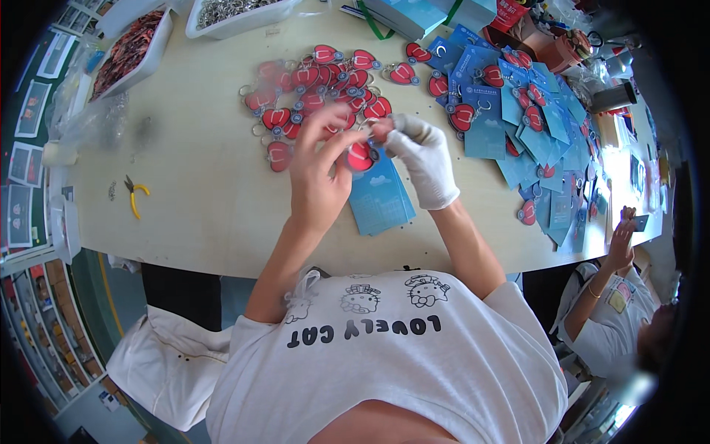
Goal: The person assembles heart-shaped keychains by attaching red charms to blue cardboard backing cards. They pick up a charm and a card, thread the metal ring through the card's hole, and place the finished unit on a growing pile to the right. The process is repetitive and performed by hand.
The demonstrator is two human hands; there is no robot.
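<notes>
My left hand (319, 172) is bare, its fingers bent and slightly blurred, with thumb and forefinger closed at a red keychain (359, 157). My right hand (430, 164) wears a white glove with uncovered fingertips and pinches the ring end of the same keychain. The ring itself is mostly hidden by my fingers. Right below the keychain lies a small stack of blue cards (381, 201), printed with clouds and buildings. Beyond my hands spreads a heap of red keychains (310, 78) with metal rings and small round blue tags.
At right, blue cards with keychains (543, 126) lie in a wide pile. Yellow-handled pliers (135, 197) rest at left. White bins hold red pieces (133, 53) and metal rings (235, 10). A co-worker (614, 296) sits at the right, holding a dark object.
</notes>
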